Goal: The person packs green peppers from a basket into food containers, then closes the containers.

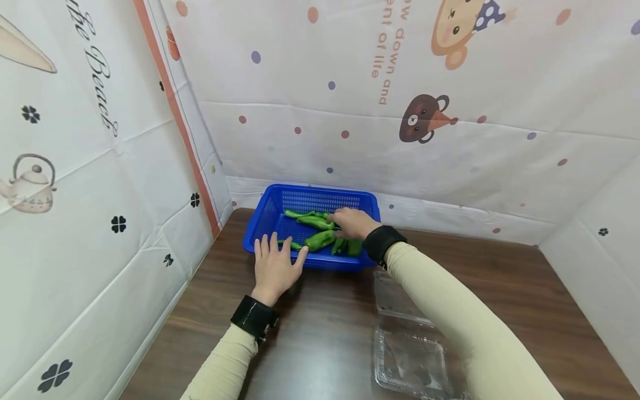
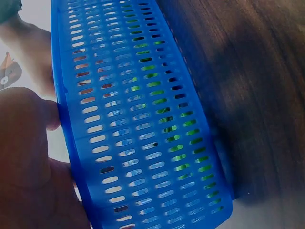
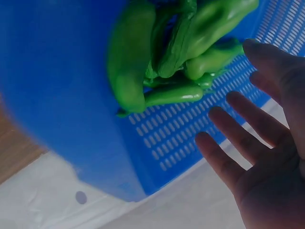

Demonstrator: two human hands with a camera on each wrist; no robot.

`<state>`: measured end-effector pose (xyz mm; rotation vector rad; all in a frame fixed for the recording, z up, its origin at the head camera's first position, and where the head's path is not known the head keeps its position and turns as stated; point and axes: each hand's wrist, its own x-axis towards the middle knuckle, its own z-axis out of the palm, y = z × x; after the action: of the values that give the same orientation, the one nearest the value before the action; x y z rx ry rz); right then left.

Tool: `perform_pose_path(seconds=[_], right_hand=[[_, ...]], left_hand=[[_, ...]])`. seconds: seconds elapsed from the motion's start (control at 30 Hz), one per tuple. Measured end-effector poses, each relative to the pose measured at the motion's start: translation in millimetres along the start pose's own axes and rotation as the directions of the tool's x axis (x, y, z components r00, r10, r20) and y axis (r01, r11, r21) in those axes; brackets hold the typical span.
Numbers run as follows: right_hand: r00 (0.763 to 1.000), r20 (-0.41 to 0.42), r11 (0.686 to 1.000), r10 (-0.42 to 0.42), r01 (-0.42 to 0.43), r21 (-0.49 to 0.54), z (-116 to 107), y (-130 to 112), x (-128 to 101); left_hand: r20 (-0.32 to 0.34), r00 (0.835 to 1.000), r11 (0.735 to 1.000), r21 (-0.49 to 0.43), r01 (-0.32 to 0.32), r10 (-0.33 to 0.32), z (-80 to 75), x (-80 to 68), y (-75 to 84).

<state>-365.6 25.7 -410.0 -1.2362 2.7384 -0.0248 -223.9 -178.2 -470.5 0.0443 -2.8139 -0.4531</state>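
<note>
Several green peppers lie in a blue plastic basket with slotted walls, at the back of the table. My left hand rests at the basket's near rim with its fingers spread. In the left wrist view, the left hand is beside the rim, and green shows through the slots. Over the right part of the basket, my right hand reaches down towards the peppers. The right wrist view shows that right hand with fingers extended and nothing gripped; its thumb tip is close to one pepper.
Two clear plastic trays, a nearer one and a farther one, sit on the brown wooden table, partly behind the right forearm. A printed white sheet hangs right behind the basket, and another one stands along the left side.
</note>
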Motion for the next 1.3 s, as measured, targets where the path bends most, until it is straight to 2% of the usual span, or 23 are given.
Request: perform_pose_path(seconds=[0.13, 0.43, 0.57, 0.67, 0.87, 1.07, 1.3], right_hand=[[0.999, 0.045, 1.0, -0.015, 0.014, 0.007, 1.4, -6.6, 13.2], [0.994, 0.089, 0.997, -0.068, 0.07, -0.023, 9.7, -12.2, 42.7], [0.984, 0.176, 1.0, -0.025, 0.027, -0.007, 9.8, -18.3, 49.1], [0.975, 0.221, 0.999, -0.031, 0.035, -0.016, 12.2, -20.5, 56.0], [0.97, 0.23, 0.994, -0.08, 0.095, -0.055, 17.0, -26.4, 67.3], [0.967, 0.25, 0.994, -0.049, 0.072, -0.084, 19.9, -30.1, 72.0], [0.965, 0.257, 0.99, -0.045, 0.077, -0.116, 24.9, -32.7, 76.9]], left_hand=[[-0.032, 0.999, 1.0, 0.02, -0.025, 0.025, 1.1, -0.6, -2.8], [-0.055, 0.994, 0.995, 0.011, -0.095, 0.096, 5.8, 2.4, -10.5], [-0.091, 0.985, 0.989, 0.005, -0.146, 0.146, 7.3, 3.7, -14.9], [-0.113, 0.979, 0.986, 0.005, -0.169, 0.169, 9.0, 4.5, -18.7], [-0.09, 0.985, 0.989, 0.002, -0.149, 0.148, 11.1, 6.8, -23.6], [-0.032, 0.993, 0.993, -0.026, -0.118, 0.117, 7.9, 8.5, -22.7], [-0.038, 0.994, 0.994, -0.021, -0.107, 0.106, 6.9, 7.9, -24.3]])
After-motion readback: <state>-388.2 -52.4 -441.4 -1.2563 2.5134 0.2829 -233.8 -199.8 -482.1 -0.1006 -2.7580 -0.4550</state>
